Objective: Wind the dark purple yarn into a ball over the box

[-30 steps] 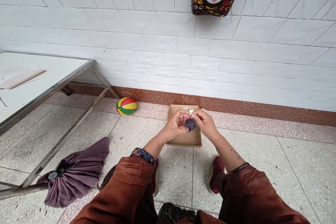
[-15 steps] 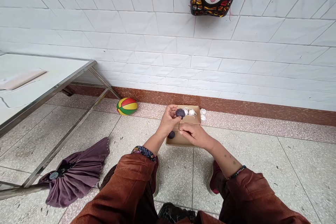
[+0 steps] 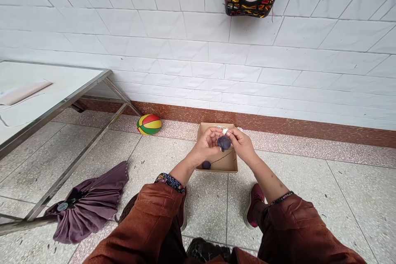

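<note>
My left hand (image 3: 206, 144) is closed around a dark purple-grey yarn ball (image 3: 224, 143), held above the box. Against the ball's upper right side, my right hand (image 3: 243, 145) has thumb and fingers pinched on its dark yarn. A second dark ball (image 3: 206, 165) lies in the near left corner of the shallow cardboard box (image 3: 225, 166), with a dark strand running across the box floor from near it. White thread (image 3: 225, 130) shows just beyond my fingertips; the white balls in the far part are mostly hidden by my hands.
A red, yellow and green ball (image 3: 149, 124) rests by the wall. At left stand a metal-framed table (image 3: 71, 74) and a folded purple umbrella (image 3: 93, 206) on the floor. A black basket (image 3: 229, 8) hangs on the tiled wall above.
My left hand has shifted right and slightly down with the yarn ball. The right hand has come up from below to the ball's side. The second dark ball sits slightly lower and further right.
</note>
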### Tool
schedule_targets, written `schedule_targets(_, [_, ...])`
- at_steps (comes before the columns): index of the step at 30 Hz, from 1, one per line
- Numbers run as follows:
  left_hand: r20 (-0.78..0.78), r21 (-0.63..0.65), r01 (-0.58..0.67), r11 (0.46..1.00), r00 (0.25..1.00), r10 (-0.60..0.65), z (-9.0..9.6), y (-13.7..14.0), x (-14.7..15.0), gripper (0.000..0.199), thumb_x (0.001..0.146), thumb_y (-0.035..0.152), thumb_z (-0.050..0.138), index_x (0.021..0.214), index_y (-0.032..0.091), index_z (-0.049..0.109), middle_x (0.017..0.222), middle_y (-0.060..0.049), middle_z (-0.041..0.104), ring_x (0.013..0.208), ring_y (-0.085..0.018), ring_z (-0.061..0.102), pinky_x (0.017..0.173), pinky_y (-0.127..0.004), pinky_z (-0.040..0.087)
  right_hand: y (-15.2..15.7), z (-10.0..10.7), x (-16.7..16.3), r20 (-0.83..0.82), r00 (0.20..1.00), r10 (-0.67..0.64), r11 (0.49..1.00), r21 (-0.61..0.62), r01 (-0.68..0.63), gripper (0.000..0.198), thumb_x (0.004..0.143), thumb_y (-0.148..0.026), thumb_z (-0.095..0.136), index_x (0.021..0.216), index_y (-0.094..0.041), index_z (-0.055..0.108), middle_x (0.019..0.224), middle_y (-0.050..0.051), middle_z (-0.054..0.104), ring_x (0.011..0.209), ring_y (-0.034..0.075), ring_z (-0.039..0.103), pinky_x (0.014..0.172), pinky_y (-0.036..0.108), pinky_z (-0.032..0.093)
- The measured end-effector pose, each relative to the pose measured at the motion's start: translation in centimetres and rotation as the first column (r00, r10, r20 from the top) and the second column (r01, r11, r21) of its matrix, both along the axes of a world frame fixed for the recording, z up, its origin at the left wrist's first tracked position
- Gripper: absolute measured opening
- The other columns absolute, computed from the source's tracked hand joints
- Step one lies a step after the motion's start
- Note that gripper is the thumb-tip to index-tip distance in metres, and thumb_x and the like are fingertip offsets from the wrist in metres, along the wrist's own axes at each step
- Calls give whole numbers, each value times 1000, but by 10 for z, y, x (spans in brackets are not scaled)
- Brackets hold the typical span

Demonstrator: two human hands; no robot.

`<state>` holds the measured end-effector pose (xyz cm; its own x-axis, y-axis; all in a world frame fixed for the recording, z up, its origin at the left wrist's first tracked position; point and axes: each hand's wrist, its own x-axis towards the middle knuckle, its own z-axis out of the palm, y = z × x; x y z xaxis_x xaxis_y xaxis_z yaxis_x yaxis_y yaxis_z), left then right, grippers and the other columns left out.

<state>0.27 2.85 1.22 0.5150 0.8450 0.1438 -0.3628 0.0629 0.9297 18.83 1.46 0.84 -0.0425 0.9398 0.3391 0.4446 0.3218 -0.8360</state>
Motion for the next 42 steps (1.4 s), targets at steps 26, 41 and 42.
schedule_targets(26, [-96, 70, 4, 998, 995, 2, -2, -5, 2, 60, 67, 13, 77, 120, 25, 52, 105, -3, 61, 95, -15, 60, 86, -30, 47, -3, 4, 3, 15, 1000, -9, 995, 103, 8, 17, 98, -32, 53, 87, -22, 63, 83, 2, 67, 75, 18, 61, 71, 29, 47])
schedule_targets(41, [-134, -59, -338, 939, 935, 328, -14, 18, -12, 63, 63, 12, 76, 118, 23, 49, 100, 1, 60, 86, -13, 61, 80, -28, 47, -29, 11, -25, 134, 938, 320, 939, 85, -333, 20, 99, -35, 52, 89, -22, 64, 78, 3, 64, 69, 17, 58, 68, 29, 46])
schedule_targets(42, [-158, -42, -311, 950, 941, 301, -14, 17, -11, 63, 62, 12, 77, 118, 23, 49, 99, 1, 59, 86, -13, 61, 78, -28, 47, -27, 14, -20, 90, 954, 285, 951, 96, -293, 20, 99, -36, 54, 89, -22, 64, 78, 3, 64, 70, 17, 58, 68, 29, 46])
